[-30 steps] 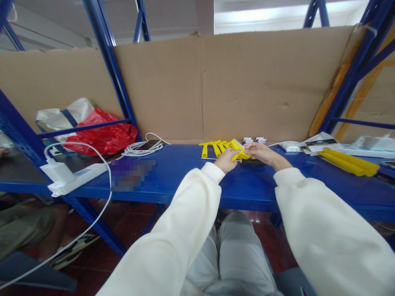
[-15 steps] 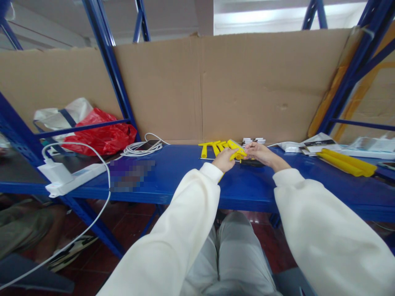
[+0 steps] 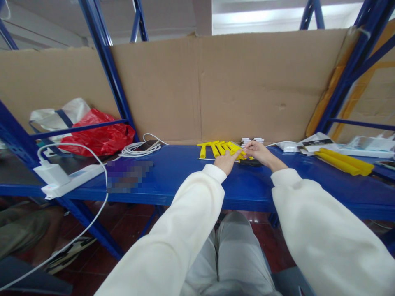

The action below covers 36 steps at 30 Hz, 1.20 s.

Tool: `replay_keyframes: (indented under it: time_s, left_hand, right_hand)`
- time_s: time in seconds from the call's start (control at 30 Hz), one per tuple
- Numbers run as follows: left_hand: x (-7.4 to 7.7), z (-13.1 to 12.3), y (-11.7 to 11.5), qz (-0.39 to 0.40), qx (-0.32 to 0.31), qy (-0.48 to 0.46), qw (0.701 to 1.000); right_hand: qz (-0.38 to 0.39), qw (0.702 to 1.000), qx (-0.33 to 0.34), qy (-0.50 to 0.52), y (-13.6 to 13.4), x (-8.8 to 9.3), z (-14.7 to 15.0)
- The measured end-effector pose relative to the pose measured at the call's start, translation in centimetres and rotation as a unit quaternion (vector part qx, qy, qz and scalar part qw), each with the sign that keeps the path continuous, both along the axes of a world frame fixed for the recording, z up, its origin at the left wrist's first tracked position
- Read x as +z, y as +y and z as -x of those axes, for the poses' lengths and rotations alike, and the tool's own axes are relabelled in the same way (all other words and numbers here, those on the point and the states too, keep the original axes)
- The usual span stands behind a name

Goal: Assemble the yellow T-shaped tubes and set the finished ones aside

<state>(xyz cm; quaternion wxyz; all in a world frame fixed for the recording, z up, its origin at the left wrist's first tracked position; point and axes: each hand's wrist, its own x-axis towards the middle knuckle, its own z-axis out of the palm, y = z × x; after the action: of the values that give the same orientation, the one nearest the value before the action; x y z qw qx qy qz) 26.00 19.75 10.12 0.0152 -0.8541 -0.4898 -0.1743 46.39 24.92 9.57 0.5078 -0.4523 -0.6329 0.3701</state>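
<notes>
My left hand [image 3: 226, 161] is closed around a yellow T-shaped plastic piece [image 3: 235, 147] with a pale flat face, just above the blue table. The fingers of my right hand [image 3: 258, 151] are pinched together at the right end of that piece. Whatever small thing they hold is too tiny to make out. Beside my left hand, several more yellow T-shaped pieces [image 3: 203, 151] lie in a row. Under my hands rests a screwdriver with a black handle [image 3: 251, 163], its thin shaft pointing left.
Small white-and-black items [image 3: 251, 140] lie by the cardboard wall [image 3: 166, 90]. Yellow tubes [image 3: 344, 162] and a white packet [image 3: 288, 146] are on the right. Leftward are a coiled white cable [image 3: 138, 151], a power strip [image 3: 74, 181] and a red bag [image 3: 98, 129]. Another person's leg shows lower left.
The yellow piece has dropped a little towards the table, and my left hand has turned and shifted slightly right with it. My right hand stays pinched close by.
</notes>
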Motion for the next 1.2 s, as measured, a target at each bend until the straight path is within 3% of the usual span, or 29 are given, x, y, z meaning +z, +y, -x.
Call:
replay_keyframes:
  time_s: [0.2, 0.47, 0.57, 0.63, 0.73, 0.8, 1.0, 1.2]
  left_hand:
    - [0.3, 0.7, 0.2, 0.013, -0.016, 0.034, 0.999]
    - [-0.3, 1.0, 1.5, 0.022, -0.051, -0.025, 0.998]
    - [-0.2, 1.4, 2.0, 0.032, -0.058, -0.047, 0.997]
    - [-0.1, 1.8, 2.4, 0.044, -0.074, -0.095, 0.992]
    - [-0.3, 2.2, 2.9, 0.102, -0.086, -0.201, 0.970]
    - [-0.5, 2.3, 3.2, 0.166, -0.068, -0.262, 0.948]
    - [-1.0, 2.0, 3.8, 0.250, -0.050, -0.332, 0.908]
    - [-1.4, 1.8, 4.1, 0.288, -0.070, -0.368, 0.881]
  right_hand:
    - [0.001, 1.000, 0.016, 0.003, -0.2, 0.0, 0.0]
    - [-0.006, 1.000, 0.018, 0.019, -0.3, 0.3, -0.4]
    - [-0.023, 0.999, -0.023, 0.031, 0.1, 0.5, -1.6]
    - [-0.043, 0.994, -0.103, 0.022, 0.7, 0.5, -3.1]
    - [-0.054, 0.958, -0.272, -0.066, 1.3, 0.1, -5.9]
    - [-0.040, 0.927, -0.321, -0.190, 1.6, -0.5, -7.5]
    - [0.000, 0.889, -0.291, -0.353, 2.2, -2.2, -8.9]
    - [0.017, 0.879, -0.256, -0.402, 3.1, -2.8, -8.8]
